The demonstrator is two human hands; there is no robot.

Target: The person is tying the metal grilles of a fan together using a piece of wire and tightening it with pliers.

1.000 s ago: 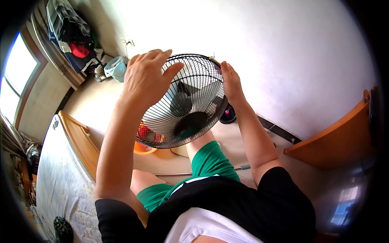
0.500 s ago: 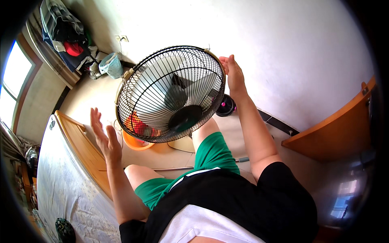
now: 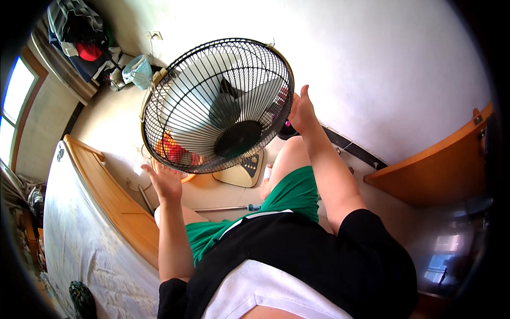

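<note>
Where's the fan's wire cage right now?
In the head view, the wire cage is upper middle, slightly left of centre, above the beige base in the picture, with the left hand by its lower-left rim and right hand by its right.

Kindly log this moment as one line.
left hand: open, at lower left of wire fan guard | right hand: at guard's right rim

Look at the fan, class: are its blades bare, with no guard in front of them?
No, a black wire guard stands in front of the blades.

left hand [image 3: 167, 183] and right hand [image 3: 302, 112] flank the black-caged fan [image 3: 222, 109].
</note>
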